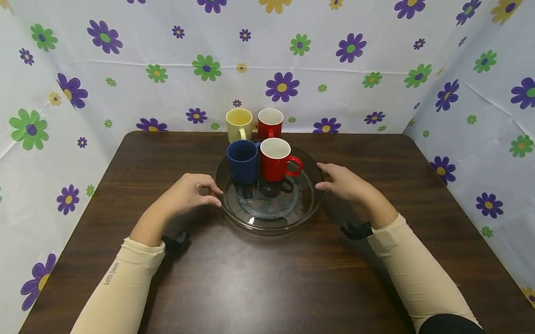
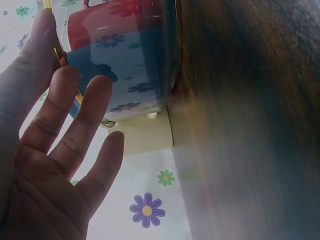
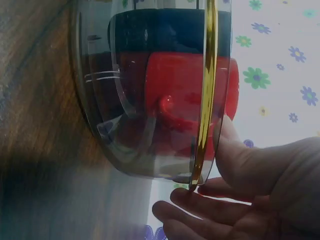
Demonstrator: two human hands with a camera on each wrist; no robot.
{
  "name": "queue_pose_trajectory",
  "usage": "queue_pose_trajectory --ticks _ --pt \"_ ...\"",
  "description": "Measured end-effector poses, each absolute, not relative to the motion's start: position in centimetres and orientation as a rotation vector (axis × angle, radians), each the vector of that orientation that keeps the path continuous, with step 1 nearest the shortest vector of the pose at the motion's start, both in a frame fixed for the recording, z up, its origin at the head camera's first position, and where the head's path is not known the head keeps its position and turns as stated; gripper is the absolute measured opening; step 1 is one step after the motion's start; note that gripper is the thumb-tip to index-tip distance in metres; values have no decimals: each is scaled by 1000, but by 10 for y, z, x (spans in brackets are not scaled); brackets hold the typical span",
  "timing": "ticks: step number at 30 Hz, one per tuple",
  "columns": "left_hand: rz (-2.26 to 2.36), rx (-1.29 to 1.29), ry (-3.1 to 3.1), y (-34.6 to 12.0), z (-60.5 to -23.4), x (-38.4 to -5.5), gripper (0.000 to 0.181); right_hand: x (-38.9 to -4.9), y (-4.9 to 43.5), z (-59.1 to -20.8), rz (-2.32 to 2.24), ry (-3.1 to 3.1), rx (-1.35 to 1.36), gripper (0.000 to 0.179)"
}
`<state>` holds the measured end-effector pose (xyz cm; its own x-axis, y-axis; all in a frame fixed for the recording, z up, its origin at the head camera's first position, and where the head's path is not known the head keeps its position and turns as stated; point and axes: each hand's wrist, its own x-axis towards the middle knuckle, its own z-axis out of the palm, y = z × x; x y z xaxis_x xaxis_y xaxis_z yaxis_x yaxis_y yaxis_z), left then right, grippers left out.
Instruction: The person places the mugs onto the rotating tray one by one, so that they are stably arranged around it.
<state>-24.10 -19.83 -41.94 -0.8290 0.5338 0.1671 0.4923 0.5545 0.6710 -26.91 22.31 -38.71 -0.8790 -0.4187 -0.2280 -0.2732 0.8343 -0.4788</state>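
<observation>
A clear glass dish with a gold rim (image 3: 210, 75) rests on the table. Toward its back stand a blue mug (image 1: 243, 163) and a red mug (image 1: 274, 161). Close behind them are a yellow mug (image 1: 238, 123) and a second red mug (image 1: 271, 122), their lower parts partly hidden. My left hand (image 1: 194, 192) is at the dish's left edge, thumb and fingers apart, fingers (image 2: 95, 115) nearly straight and spread beside the glass. Opposite, my right hand (image 1: 344, 181) has its thumb over the right edge, with loosely bent fingers (image 3: 200, 202) right at the rim.
The dark wooden table (image 1: 255, 287) reaches toward me in front of the dish. A white flower-print cloth (image 1: 156, 92) hangs behind the table and along both sides. Dark straps with small cameras sit at both wrists, below cream sleeves (image 1: 116, 293).
</observation>
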Motion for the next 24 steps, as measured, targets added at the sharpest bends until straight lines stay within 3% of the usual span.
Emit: queue_pose_trajectory --ticks 16,24 --pt "1109 867 2825 -198 -423 -241 35 -268 229 -396 -683 2673 -522 70" --pt "1118 738 2894 -200 -426 -247 68 -278 231 -397 -701 2638 -498 69"
